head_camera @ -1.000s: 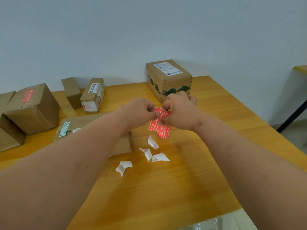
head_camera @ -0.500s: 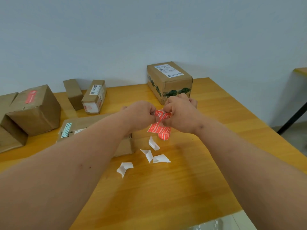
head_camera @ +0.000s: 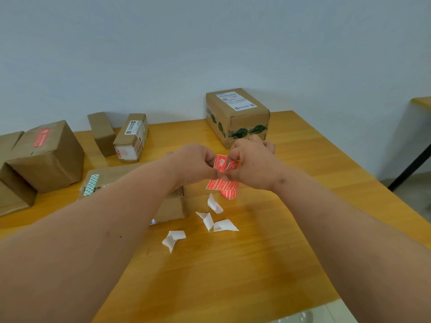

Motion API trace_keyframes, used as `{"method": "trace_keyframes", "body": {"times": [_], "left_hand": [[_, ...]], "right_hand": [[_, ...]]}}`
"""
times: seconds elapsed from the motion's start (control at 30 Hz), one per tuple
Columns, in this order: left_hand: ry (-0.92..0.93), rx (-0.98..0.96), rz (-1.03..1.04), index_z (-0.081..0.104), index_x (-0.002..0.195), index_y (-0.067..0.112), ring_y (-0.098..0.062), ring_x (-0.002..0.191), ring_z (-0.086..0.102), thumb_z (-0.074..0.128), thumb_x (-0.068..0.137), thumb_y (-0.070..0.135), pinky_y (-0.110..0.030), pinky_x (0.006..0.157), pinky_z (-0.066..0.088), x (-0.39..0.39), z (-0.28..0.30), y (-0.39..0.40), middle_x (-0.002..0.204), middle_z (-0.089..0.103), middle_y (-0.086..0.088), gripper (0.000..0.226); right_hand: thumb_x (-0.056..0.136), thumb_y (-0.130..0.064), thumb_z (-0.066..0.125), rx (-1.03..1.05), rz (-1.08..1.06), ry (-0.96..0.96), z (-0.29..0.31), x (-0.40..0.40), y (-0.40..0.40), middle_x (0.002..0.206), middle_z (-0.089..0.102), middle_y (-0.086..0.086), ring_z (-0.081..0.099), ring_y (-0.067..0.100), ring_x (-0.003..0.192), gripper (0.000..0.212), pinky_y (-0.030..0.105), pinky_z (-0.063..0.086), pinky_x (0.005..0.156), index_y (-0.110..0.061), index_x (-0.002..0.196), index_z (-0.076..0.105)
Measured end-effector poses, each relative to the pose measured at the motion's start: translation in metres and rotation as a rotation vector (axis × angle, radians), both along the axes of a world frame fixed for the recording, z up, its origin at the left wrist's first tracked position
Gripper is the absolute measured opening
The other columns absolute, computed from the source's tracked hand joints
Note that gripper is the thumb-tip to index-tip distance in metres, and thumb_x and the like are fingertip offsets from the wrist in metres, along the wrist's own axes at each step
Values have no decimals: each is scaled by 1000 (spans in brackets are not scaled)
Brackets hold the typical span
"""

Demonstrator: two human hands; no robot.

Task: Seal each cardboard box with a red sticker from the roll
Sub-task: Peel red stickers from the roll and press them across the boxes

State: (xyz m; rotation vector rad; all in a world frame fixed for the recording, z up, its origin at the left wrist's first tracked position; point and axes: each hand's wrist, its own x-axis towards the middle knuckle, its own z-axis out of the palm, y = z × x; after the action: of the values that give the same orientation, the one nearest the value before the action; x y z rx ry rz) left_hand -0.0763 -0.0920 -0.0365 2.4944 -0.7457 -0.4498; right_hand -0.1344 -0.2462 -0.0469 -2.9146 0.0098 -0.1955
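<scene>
Peeling is where I am now: my left hand (head_camera: 194, 163) and my right hand (head_camera: 251, 164) are raised together over the table (head_camera: 256, 264), each pinching one side of a red sticker (head_camera: 220, 163) at the free end of the strip, fingers curled tight on it. A second ago the sticker lay flat and almost hidden between my thumbs; now it has bent up and spread, so that its printed face shows on the left and a second red flap (head_camera: 233, 165) angles off under my right thumb. I judge that the sticker is starting to part from its backing, though I cannot see the seam itself. Below my hands the rest of the strip hangs down to the sticker roll (head_camera: 229, 192), which stands on the table just beyond the torn white backing scraps (head_camera: 215, 203). Those four scraps suggest several stickers are already spent, and the box at far left (head_camera: 46, 155) carries a red sticker on its top. The flat box (head_camera: 171, 206) under my left forearm looks like the nearest candidate for this one, while the labelled box (head_camera: 238, 115) by the wall and the two small boxes (head_camera: 121, 136) show no red seal that I can make out. Once the sticker is free, it must go across a flap seam.
</scene>
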Motion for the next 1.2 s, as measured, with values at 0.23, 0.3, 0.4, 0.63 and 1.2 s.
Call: {"method": "trace_keyframes", "body": {"times": [0.23,0.3,0.4,0.63,1.2], "left_hand": [[-68,23,4,66,83,23,-16,79,57,61,91,43,-50,96,44,-4,4,-4,81,68,1,22],[-75,22,7,65,84,24,-16,81,58,60,92,43,-51,97,43,-5,3,-6,82,67,2,21],[-62,22,18,67,89,23,-16,85,59,59,93,42,-51,98,44,-6,3,-7,84,68,2,21],[34,-53,69,69,93,18,-13,72,54,60,94,35,-30,68,45,-7,3,-6,81,67,-1,19],[-39,0,40,72,83,19,-18,75,56,72,82,41,-41,85,47,-8,2,-4,84,69,-6,22]], "right_hand": [[78,-49,73,86,-32,35,1,4,-2,106,56,-9,34,19,115,21,41,22,95,-30,77,66],[77,-48,74,82,-42,45,0,6,-2,106,57,-9,34,19,117,19,41,22,96,-29,79,69],[78,-47,75,77,-44,48,0,7,-3,108,56,-12,33,19,119,19,43,22,99,-29,85,74],[78,-48,74,46,-27,18,0,5,-1,110,55,-13,32,18,120,24,43,22,102,-30,94,75],[77,-46,74,78,1,15,-1,2,-1,105,55,-12,32,19,115,17,43,23,99,-31,86,75]]}}
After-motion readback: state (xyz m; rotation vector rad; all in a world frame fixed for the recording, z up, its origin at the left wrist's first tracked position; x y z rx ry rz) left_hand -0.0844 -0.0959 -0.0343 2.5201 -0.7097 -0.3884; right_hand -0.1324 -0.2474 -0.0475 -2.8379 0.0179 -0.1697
